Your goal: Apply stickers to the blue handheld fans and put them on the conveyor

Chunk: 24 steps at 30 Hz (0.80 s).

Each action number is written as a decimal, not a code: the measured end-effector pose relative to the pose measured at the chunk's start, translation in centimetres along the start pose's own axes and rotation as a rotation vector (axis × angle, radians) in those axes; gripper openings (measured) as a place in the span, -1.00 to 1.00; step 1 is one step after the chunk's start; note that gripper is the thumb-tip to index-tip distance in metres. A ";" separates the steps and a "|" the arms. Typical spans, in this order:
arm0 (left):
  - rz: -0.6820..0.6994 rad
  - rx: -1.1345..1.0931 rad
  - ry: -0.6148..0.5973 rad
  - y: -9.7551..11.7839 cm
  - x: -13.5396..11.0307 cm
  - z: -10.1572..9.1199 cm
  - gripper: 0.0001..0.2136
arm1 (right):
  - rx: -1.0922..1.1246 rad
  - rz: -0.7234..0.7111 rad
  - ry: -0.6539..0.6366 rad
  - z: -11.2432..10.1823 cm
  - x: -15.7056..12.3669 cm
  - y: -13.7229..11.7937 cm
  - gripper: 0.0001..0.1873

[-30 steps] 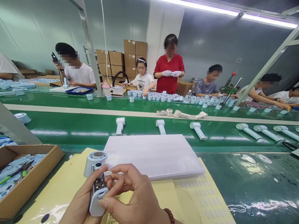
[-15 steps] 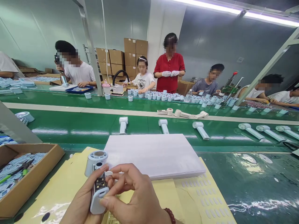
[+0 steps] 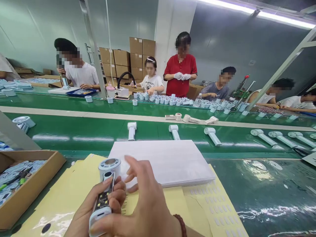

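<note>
My left hand (image 3: 92, 212) grips a pale blue handheld fan body (image 3: 108, 168) upright, with its round head on top. An exposed circuit board (image 3: 102, 201) with small lights shows on the body's front. My right hand (image 3: 145, 200) is raised beside it with the fingers spread, and its thumb lies near the body's lower end. A dark bead bracelet (image 3: 181, 225) circles that wrist. The small white piece from earlier frames is not visible.
A yellow sheet (image 3: 74, 187) with rows of pale stickers lies under my hands, beside a stack of white paper (image 3: 160, 161). A cardboard box (image 3: 32, 187) of pale blue parts stands left. Fan bodies lie on the green conveyor (image 3: 132, 130), with co-workers beyond.
My right hand's fingers have opened and lifted away from the small white piece. The fan body has tilted, its head moving right, and the view has shifted slightly.
</note>
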<state>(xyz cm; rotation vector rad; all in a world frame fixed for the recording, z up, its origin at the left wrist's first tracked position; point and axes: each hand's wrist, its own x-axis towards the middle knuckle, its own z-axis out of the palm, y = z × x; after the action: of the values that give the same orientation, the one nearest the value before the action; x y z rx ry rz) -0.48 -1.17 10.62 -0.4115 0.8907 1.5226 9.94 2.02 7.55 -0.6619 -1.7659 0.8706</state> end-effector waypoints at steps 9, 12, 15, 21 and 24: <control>0.052 -0.011 0.115 0.2 -0.4 1.1 -0.74 | -0.027 -0.226 -0.084 0.5 -0.7 2.2 0.07; 0.025 -0.016 0.111 0.2 -0.1 1.3 -0.76 | 0.033 -0.213 -0.097 0.2 -1.6 3.0 0.07; 0.088 0.133 0.137 0.6 0.7 0.3 -0.78 | 0.236 0.084 -0.106 -1.0 -3.2 3.1 -0.22; 0.275 0.755 -0.059 2.0 3.9 -5.4 -0.57 | 0.075 0.426 -0.160 -2.1 -7.1 5.0 -0.89; 0.354 0.946 -0.144 1.7 4.7 -7.2 -0.53 | -0.066 0.385 -0.183 -1.4 -8.3 6.0 -0.84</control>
<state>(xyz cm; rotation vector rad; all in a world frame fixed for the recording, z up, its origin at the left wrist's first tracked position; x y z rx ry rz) -4.66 -3.17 3.14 0.5586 1.4887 1.2366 14.20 -0.44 -1.53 -1.0149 -1.8661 1.1671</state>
